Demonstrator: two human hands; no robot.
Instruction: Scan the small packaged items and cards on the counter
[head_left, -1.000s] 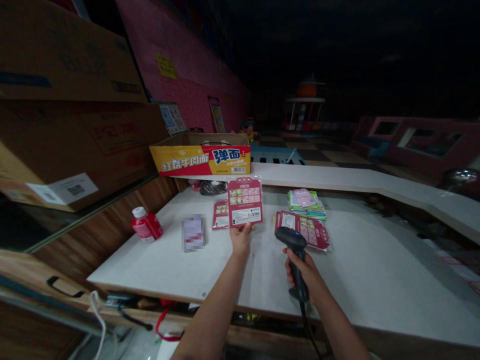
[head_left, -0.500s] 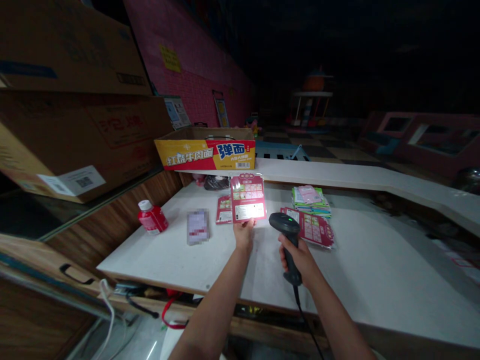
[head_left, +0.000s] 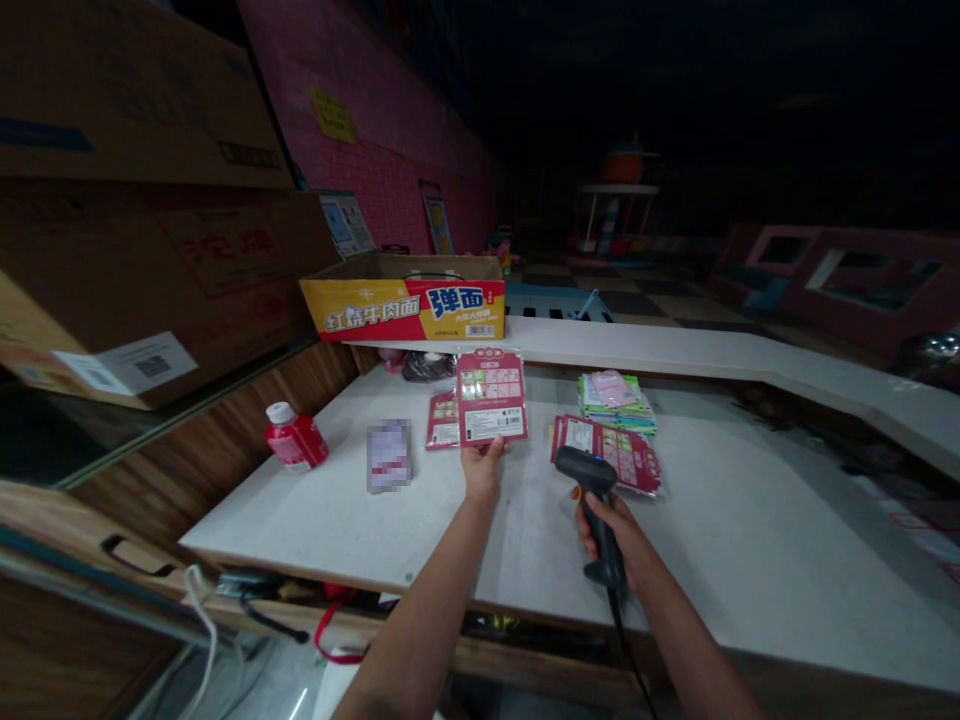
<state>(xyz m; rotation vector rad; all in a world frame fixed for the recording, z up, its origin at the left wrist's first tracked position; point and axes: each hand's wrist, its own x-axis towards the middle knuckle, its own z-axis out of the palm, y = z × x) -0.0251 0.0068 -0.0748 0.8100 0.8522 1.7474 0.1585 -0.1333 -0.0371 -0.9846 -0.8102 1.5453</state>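
Left hand point(head_left: 482, 470) pinches red packet point(head_left: 491, 393) by near edge, mid-scene; right hand point(head_left: 619, 530) grips scanner point(head_left: 587, 467), near right. Apparently scanning step; next move calls for aiming scanner at packet's label point(head_left: 491, 424).

Had a bottle point(head_left: 297, 442) at left on the desk point(head_left: 750, 530), a packet point(head_left: 491, 400) in the left hand point(head_left: 482, 470) before a second packet point(head_left: 442, 425), a scanner point(head_left: 589, 470) in the right hand point(head_left: 613, 525) before a packet pile point(head_left: 622, 460), a further stack point(head_left: 619, 410) behind that, and a carton point(head_left: 405, 312) on the ledge point(head_left: 645, 345) beyond.
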